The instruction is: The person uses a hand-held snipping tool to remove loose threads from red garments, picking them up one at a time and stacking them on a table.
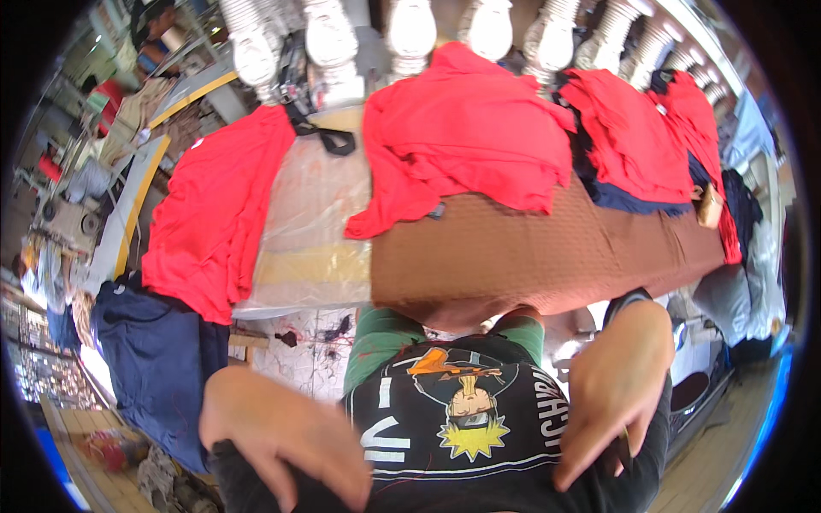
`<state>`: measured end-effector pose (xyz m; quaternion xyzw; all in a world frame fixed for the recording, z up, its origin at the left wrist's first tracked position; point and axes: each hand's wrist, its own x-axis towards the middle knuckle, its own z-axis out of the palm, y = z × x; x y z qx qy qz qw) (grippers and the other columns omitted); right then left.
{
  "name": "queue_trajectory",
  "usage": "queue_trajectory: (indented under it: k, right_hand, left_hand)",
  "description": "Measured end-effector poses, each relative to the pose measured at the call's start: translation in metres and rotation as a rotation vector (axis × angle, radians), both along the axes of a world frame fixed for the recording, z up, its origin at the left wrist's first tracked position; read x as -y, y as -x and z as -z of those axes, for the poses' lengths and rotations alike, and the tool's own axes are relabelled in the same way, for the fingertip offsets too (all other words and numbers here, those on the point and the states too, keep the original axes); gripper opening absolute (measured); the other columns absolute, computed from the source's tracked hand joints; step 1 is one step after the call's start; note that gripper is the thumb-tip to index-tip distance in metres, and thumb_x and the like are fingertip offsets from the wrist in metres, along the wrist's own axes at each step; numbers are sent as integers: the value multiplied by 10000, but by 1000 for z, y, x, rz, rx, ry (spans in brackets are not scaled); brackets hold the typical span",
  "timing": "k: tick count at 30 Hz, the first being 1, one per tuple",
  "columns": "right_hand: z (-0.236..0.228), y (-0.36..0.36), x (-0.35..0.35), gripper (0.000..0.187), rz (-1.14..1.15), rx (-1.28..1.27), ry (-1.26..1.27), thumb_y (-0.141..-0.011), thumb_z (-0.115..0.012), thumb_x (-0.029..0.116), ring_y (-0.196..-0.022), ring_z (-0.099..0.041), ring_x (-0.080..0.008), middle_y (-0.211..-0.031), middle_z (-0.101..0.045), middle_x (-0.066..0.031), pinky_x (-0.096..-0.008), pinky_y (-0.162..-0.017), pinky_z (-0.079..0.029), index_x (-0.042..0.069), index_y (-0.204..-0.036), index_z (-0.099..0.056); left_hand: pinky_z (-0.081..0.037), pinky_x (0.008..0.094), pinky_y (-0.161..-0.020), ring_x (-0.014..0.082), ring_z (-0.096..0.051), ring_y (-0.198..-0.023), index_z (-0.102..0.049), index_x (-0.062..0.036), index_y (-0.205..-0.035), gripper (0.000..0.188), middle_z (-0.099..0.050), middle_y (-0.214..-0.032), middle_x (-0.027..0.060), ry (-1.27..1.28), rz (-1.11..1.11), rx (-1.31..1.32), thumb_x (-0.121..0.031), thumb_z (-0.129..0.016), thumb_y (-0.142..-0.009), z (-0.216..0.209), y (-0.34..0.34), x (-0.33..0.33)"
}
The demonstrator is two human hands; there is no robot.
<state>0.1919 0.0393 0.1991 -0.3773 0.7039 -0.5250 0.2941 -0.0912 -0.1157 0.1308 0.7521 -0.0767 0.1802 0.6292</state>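
My left hand (286, 432) is raised in front of the lower left of my black printed T-shirt (402, 402). Motion blurs it; its fingers point down toward the shirt and their tips run out at the lower edge. On the other side my right hand (616, 385) is held by the shirt's right side, its index finger pointing down and the others curled. A small dark shape shows at the curled fingers, too unclear to name. Beyond my lap, a large red garment (462, 128) lies crumpled on the table's brown cloth (513, 256).
A red garment (218, 214) hangs over the table's left end, with dark navy cloth (158, 359) below it. More red garments (637, 137) lie at the right over navy cloth. A black strap (333, 141) lies behind the plastic-covered board (312, 231). White ribbed posts (410, 38) line the back.
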Motion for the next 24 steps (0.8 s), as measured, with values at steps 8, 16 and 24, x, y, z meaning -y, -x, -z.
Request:
queue_trajectory:
  k: [8,16,24]
  right_hand:
    - [-43,-101,34,123,417,-345,-144,-855,-584,128,-475,-574,-154,-632,-552,-57,-282,-379,-448,14,-811,-572]
    - [44,-115,-73,215,1149,-129,-399,-844,-692,262,-596,-659,-216,-828,-694,-65,-340,-518,-491,102,-985,-666]
    - [167,-52,-143,258,1416,-110,-444,-847,-681,223,-849,-678,-247,-926,-690,-142,-346,-743,-517,35,-1022,-655]
  left_hand:
    - [-392,415,-979,370,-506,-1143,-386,117,-1269,633,-421,-1262,287,-504,314,-262,-401,-546,-944,-92,-78,-36]
    - [-480,394,-861,287,-615,-952,-660,-68,-1019,298,-640,-1008,111,-157,-625,-690,-299,-685,-834,-15,-110,-186]
    - [-516,340,-761,235,-644,-853,-604,-32,-1002,369,-651,-937,108,-448,-1991,-506,-185,-795,-727,140,-39,-358]
